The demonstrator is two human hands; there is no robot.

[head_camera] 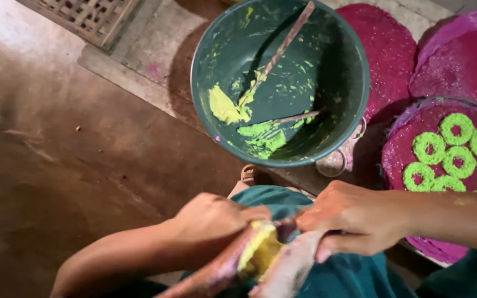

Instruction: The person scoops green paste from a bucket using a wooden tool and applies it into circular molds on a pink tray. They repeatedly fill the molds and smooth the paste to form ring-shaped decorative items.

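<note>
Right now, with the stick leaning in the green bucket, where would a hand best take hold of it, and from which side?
Probably the bare upper end of the stick, where it rests against the far rim of the bucket. Its lower end sits in yellow-green paste, so that part is messy. Coming from above, over the far rim, looks easiest, since the stick slants up and out there.

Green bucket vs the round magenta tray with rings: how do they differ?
The green bucket is deep and dark green; the magenta tray is flat and pink-purple. The bucket holds only smears of yellow-green paste and two sticks; the tray carries shaped green rings. The bucket shows whole; the tray is partly hidden behind the right hand's forearm. Both are round and sit on the floor.
</note>
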